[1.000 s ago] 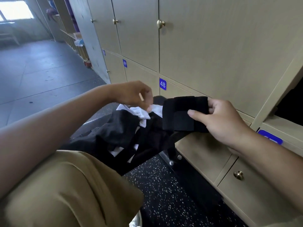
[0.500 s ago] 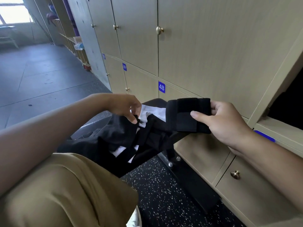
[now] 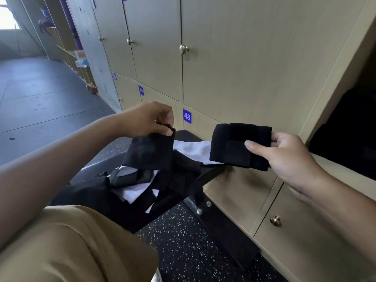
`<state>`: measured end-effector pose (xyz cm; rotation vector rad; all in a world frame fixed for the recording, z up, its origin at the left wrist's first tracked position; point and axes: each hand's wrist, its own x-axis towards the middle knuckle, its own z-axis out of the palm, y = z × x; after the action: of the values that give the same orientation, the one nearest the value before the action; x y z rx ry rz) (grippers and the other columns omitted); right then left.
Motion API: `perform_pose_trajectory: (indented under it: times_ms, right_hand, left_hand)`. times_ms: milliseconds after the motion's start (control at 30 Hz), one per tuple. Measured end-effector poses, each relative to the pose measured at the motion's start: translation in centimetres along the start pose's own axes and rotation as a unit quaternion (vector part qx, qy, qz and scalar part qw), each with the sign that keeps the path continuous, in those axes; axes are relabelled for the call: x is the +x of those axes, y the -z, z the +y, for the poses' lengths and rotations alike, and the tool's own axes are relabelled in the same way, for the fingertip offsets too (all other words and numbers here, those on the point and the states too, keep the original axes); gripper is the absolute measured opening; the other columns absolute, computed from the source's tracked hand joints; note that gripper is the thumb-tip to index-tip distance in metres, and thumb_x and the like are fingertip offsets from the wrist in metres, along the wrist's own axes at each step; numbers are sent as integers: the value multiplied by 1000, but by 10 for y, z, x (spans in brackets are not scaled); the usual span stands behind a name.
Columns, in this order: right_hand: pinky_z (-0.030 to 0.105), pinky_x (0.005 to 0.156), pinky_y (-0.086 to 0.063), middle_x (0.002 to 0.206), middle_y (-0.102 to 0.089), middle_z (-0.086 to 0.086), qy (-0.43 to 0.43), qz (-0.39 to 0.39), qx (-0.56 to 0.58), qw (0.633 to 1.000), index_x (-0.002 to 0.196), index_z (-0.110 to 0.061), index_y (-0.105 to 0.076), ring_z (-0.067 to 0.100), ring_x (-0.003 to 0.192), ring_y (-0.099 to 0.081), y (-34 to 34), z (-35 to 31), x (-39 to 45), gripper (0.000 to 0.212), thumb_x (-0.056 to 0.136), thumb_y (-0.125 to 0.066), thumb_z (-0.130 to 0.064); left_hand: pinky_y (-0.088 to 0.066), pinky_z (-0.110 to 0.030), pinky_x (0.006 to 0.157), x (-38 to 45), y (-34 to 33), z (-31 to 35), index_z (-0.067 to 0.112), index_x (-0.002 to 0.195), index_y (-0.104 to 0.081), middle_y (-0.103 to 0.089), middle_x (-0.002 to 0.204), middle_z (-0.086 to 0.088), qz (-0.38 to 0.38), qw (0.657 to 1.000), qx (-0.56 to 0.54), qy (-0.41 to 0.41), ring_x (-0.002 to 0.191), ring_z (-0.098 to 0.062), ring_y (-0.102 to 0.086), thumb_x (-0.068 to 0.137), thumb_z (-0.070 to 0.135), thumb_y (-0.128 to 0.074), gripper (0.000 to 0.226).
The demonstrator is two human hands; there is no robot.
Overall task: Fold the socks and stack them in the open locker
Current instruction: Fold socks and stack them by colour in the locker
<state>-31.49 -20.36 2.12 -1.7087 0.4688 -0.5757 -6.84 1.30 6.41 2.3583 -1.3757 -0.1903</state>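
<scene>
At centre frame, the left hand [image 3: 149, 119] is pinching a loose black sock [image 3: 149, 152] above the sock pile [image 3: 142, 180] on a bench [image 3: 209, 171]. At centre right, the right hand [image 3: 284, 155] is gripping a folded black sock [image 3: 240, 146] near the open locker [image 3: 345, 139].

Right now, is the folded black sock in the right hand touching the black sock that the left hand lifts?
Apart. The head view shows a white sock and the bench between the folded black sock and the lifted black sock.
</scene>
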Motion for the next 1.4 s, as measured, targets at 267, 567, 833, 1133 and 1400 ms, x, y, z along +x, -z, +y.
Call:
perform_pose_trajectory:
  times_ms: [267,567,833,1133,1400]
  right_hand:
    - [23,78,-58,96,-79,-5,-18,43,62,997,103,-21,-71,9,91,-75,23,-7,-4,14,93,-70,-11]
    - [39,94,-55,104,-78,4,-31,95,109,989,116,-13,-70,19,98,-75,52,-9,-12,24,92,-70,-12]
    - [29,75,-61,105,-78,9,-52,117,172,977,114,-4,-68,22,97,-76,80,-12,-23,23,91,-67,0]
    - [45,84,-61,110,-73,16,-44,119,159,979,120,-19,-51,27,93,-73,99,-12,-36,44,89,-65,8]
    - [52,101,-53,112,-75,4,-18,156,84,984,108,-24,-72,26,108,-71,114,-9,-44,34,89,-66,4]
  left_hand:
    - [-48,-34,70,21,-8,35,22,95,-58,-64,94,5,92,990,-96,-44,74,-20,-58,94,24,-73,16]
    - [-39,-27,66,51,-32,69,34,87,-50,-60,94,7,166,975,-139,-49,67,-12,-53,96,25,-70,23]
    - [-41,-23,54,54,-80,105,26,99,-51,-64,91,2,39,970,-238,-21,59,-10,-51,101,26,-63,12]
    - [-45,-18,58,57,-104,146,26,102,-58,-67,90,-7,-39,951,-305,-41,63,-7,-56,105,18,-53,11]
    - [-43,-12,56,63,-108,177,10,93,-65,-64,76,-1,-17,937,-347,-41,59,-4,-54,103,20,-58,15]
